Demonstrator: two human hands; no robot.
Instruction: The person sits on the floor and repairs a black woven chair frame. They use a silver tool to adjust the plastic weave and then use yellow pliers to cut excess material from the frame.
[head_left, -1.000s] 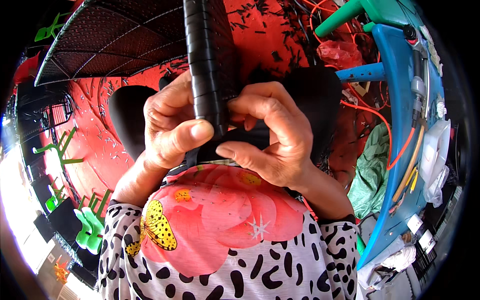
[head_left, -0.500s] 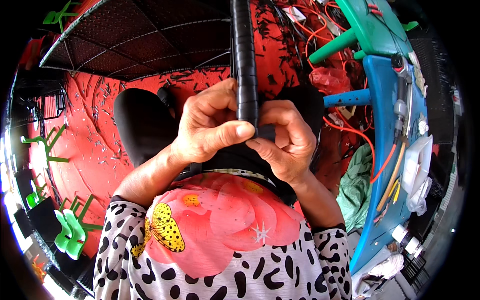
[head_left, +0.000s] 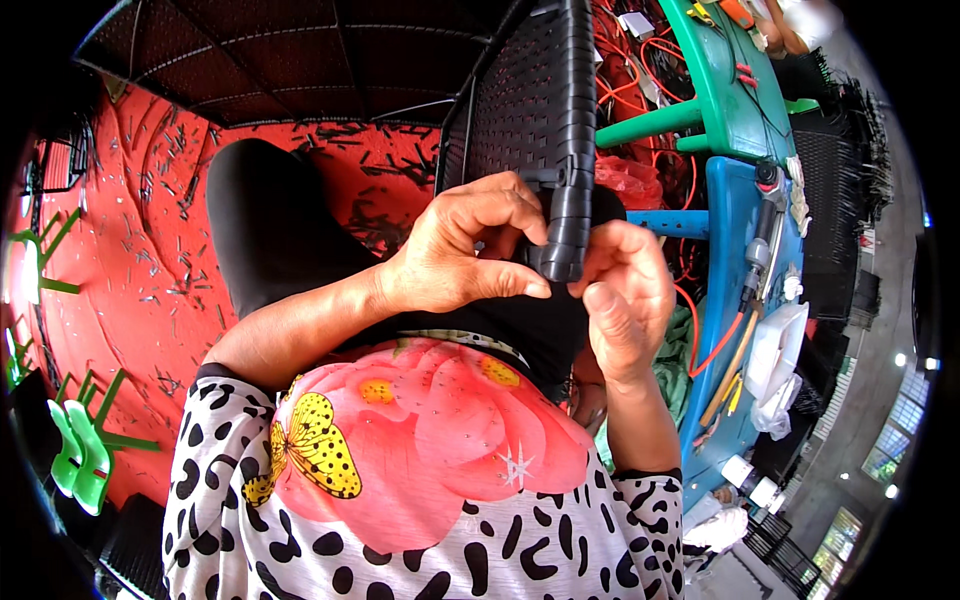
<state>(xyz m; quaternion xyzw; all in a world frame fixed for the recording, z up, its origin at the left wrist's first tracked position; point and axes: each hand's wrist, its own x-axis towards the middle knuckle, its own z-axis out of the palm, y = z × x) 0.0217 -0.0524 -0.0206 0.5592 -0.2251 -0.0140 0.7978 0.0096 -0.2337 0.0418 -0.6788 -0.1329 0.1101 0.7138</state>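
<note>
A black bar wrapped in flat plastic strip (head_left: 573, 130) runs down toward me, its lower end between my hands. It edges a black woven wicker panel (head_left: 515, 115), which looks like part of a furniture frame. My left hand (head_left: 460, 245) is closed around the bar's lower end from the left, fingertips at its side and thumb just under the tip. On the other side, my right hand (head_left: 632, 295) has its fingers curved beside the bar and its thumb raised apart. Whether a strip end lies behind those fingers is hidden.
A larger dark woven panel (head_left: 270, 60) fills the upper left. Black strip scraps litter the red floor covering (head_left: 140, 330). On the right stand a blue stool (head_left: 715, 350) bearing a power tool (head_left: 762, 235) and a white tray (head_left: 775, 345), and a green stool (head_left: 735, 90). Orange hoses trail nearby.
The wrapped bar has shifted right and tilted, bringing its woven panel into view. My right thumb has come away from the bar's end and lifted. My left hand moved right along with the bar.
</note>
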